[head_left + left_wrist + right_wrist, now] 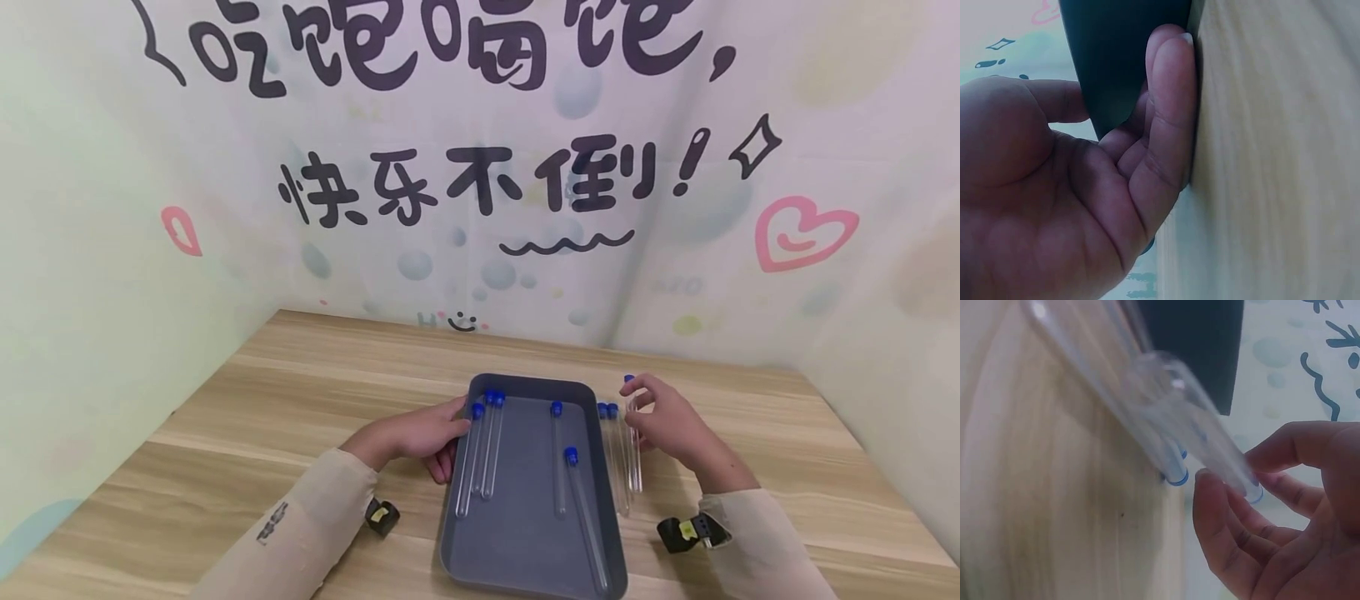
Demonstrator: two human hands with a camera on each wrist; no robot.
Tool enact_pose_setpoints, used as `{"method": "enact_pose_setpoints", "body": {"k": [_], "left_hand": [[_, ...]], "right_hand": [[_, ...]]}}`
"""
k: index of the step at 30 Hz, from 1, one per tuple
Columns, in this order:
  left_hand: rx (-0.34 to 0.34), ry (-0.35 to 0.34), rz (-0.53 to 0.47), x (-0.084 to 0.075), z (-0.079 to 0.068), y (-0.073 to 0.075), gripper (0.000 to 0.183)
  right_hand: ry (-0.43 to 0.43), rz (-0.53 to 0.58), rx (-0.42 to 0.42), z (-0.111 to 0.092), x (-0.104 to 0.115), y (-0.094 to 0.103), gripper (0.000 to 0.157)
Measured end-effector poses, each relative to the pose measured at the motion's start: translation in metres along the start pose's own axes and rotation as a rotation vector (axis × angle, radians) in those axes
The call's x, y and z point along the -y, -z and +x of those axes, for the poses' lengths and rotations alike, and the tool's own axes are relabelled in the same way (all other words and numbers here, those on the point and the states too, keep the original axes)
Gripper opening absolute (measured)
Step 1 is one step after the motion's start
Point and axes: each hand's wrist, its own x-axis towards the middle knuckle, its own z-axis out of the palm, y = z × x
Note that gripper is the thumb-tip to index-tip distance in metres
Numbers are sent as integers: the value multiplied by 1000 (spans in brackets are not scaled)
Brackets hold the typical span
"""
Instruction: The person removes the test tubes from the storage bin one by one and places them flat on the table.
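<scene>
A grey rectangular tray (517, 537) lies on the table. My left hand (429, 435) grips its left side, with the thumb at the rim; in the left wrist view the fingers curl against the dark tray wall (1116, 56). My right hand (667, 423) pinches a clear test tube (1194, 422) with a blue cap near its capped end, just right of the tray. Other blue-capped test tubes (617, 467) lie on the table between that hand and the tray. Inside the tray, three test tubes (491, 450) lie along the left and two test tubes (587, 521) towards the right.
The wood-grain table (300, 400) extends around the tray. A printed white curtain (465, 275) with large black characters hangs behind it and at both sides. Black wrist cameras are strapped over both beige sleeves (300, 525).
</scene>
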Motion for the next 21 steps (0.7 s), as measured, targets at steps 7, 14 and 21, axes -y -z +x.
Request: {"method": "enact_pose_setpoints", "body": {"k": [7,14,21], "left_hand": [[2,-1,3,-1,-1,-1,51],[-8,-3,4,-1,0,-1,53],[-8,-8,8,0,0,-1,53]], "right_hand": [[-43,-8,38,0,-4,0,40],[-77,18,76,2,-7,0,44],[-133,9,104,4,-11,1,51]]}}
